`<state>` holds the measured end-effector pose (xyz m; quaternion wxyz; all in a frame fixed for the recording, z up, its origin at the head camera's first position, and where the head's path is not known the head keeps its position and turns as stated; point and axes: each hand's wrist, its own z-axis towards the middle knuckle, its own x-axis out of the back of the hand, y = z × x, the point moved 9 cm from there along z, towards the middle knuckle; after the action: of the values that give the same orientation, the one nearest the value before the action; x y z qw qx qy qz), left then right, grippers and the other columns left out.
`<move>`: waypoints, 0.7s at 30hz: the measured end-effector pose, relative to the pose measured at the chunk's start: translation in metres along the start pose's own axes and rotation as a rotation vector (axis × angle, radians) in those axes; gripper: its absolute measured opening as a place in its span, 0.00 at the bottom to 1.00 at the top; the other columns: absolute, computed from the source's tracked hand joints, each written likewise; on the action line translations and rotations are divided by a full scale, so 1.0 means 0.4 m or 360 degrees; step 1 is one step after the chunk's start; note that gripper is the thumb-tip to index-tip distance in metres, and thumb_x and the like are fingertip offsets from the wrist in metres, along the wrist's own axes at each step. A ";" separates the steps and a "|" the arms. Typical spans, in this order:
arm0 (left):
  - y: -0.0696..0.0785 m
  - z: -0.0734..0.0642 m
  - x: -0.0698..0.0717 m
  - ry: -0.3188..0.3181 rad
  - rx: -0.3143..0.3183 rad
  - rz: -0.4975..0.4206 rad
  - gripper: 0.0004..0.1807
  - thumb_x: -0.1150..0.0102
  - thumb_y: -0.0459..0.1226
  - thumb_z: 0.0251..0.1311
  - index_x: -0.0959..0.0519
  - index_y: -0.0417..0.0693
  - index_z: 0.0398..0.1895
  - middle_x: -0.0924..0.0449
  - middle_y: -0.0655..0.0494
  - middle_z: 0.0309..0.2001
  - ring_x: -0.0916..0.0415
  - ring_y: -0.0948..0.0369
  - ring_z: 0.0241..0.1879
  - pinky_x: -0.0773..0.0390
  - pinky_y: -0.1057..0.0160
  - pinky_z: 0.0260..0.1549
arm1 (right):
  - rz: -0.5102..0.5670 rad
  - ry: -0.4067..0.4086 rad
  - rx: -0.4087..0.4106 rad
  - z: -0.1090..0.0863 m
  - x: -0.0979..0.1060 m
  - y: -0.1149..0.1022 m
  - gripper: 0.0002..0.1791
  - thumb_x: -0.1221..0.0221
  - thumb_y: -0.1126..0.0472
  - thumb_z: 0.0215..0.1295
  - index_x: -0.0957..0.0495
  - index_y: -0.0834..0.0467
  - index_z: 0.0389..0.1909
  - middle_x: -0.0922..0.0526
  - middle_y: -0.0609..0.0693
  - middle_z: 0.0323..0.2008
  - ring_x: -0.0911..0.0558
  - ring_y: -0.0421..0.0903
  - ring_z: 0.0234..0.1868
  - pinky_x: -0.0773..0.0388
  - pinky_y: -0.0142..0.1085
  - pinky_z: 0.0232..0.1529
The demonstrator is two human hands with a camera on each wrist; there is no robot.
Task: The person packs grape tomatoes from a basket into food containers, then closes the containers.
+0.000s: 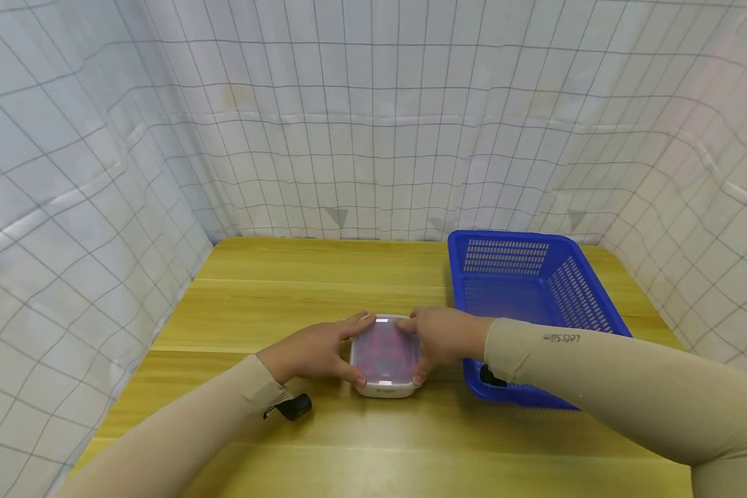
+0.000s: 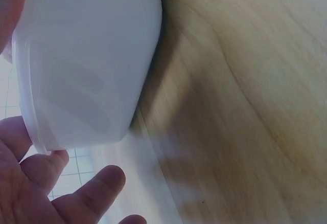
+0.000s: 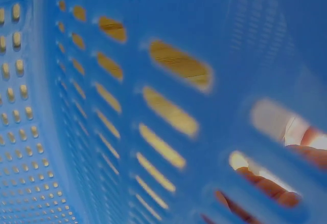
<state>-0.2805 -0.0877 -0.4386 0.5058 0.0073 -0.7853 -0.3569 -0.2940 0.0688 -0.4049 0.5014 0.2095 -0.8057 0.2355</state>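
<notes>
A white food container [image 1: 386, 391] with a see-through lid [image 1: 384, 353] rests on the wooden table, pinkish-red contents showing dimly through the lid. My left hand [image 1: 324, 349] grips its left side, thumb at the near corner and fingers at the far corner. On the other side my right hand [image 1: 443, 337] holds the right edge, thumb low and a finger over the far corner. In the left wrist view the container's smooth white side [image 2: 92, 65] stands on the wood. Through basket slots in the right wrist view, fingers [image 3: 271, 188] of the right hand show beside something white.
A blue plastic basket [image 1: 544, 398] with slotted walls stands right of the container, and my right forearm crosses over its near part. White grid-patterned curtains [image 1: 373, 138] enclose the table [image 1: 274, 297] at the back and sides.
</notes>
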 end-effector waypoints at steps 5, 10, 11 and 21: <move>0.001 0.000 0.000 -0.0004 0.0021 0.0032 0.66 0.20 0.64 0.46 0.48 0.65 0.86 0.52 0.56 0.86 0.41 0.46 0.80 0.35 0.42 0.76 | 0.0003 -0.0002 -0.0020 -0.003 0.001 0.000 0.61 0.19 0.36 0.47 0.36 0.50 0.81 0.27 0.61 0.73 0.23 0.60 0.70 0.27 0.50 0.73; 0.005 0.001 0.006 0.0006 -0.0004 0.0052 0.66 0.20 0.63 0.46 0.47 0.62 0.86 0.47 0.54 0.85 0.38 0.46 0.79 0.33 0.42 0.75 | 0.0015 0.0028 0.0019 -0.002 0.000 -0.003 0.62 0.19 0.37 0.47 0.36 0.53 0.81 0.25 0.62 0.71 0.22 0.59 0.68 0.25 0.50 0.71; 0.005 0.002 0.008 0.0010 -0.0012 0.0046 0.66 0.19 0.63 0.46 0.46 0.62 0.86 0.44 0.54 0.84 0.37 0.46 0.78 0.32 0.42 0.74 | 0.0013 0.0035 0.0034 -0.003 0.000 -0.005 0.62 0.19 0.37 0.47 0.36 0.54 0.81 0.25 0.62 0.71 0.22 0.59 0.68 0.25 0.49 0.71; 0.011 0.011 0.056 0.0123 -0.0006 0.0161 0.49 0.37 0.66 0.66 0.39 0.54 0.83 0.47 0.48 0.85 0.36 0.44 0.78 0.31 0.40 0.73 | 0.0025 0.0075 0.0110 -0.015 0.023 -0.005 0.56 0.28 0.35 0.61 0.39 0.59 0.82 0.33 0.63 0.78 0.31 0.62 0.77 0.33 0.54 0.78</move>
<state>-0.2936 -0.0902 -0.4193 0.5531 -0.0197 -0.7639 -0.3319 -0.2922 0.0697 -0.3940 0.5109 0.2146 -0.7868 0.2720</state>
